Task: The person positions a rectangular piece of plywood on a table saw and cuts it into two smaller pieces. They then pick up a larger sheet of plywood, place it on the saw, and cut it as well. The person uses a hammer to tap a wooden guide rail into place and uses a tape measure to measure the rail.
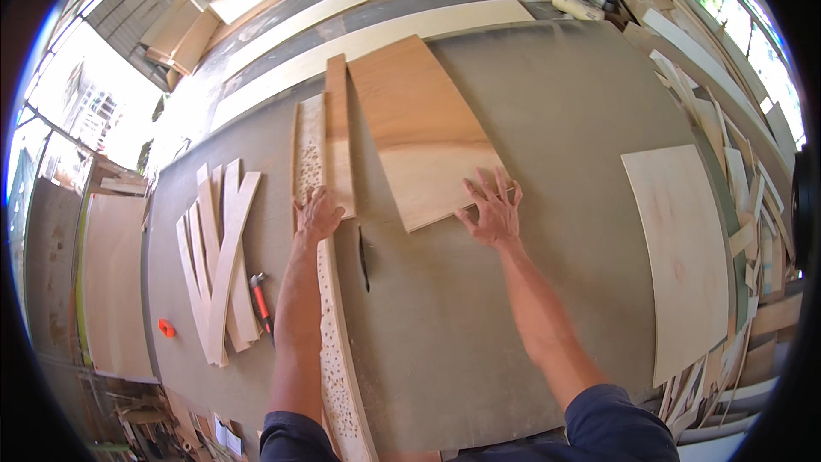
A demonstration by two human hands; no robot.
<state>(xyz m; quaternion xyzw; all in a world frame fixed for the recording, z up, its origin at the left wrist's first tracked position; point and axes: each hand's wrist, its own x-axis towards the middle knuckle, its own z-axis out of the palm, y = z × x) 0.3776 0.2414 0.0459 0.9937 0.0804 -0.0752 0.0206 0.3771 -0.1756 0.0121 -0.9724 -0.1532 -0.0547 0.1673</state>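
Observation:
My left hand (pixel 318 212) lies over the near end of a narrow brown plywood strip (pixel 338 128), its fingers bent across the strip and the speckled pale board (pixel 310 141) alongside, with the thumb at the strip's right side. Farther right, a wide plywood panel (pixel 428 115) lies at a slant on the table. My right hand (pixel 493 212) rests on its near right corner, fingers spread on the top face and thumb by the near edge. Whatever lies beneath either palm is hidden. Between my hands, a thin dark pen-like stick (pixel 363 258) lies on the table.
Several thin wood strips (pixel 224 265) lie crossed at left, near a red-handled hammer (pixel 261 301) and an orange tool (pixel 167 328). A long speckled strip (pixel 344 368) runs toward me under my left forearm. Another plywood sheet (pixel 680 248) and stacked offcuts line the right side of the table (pixel 564 120).

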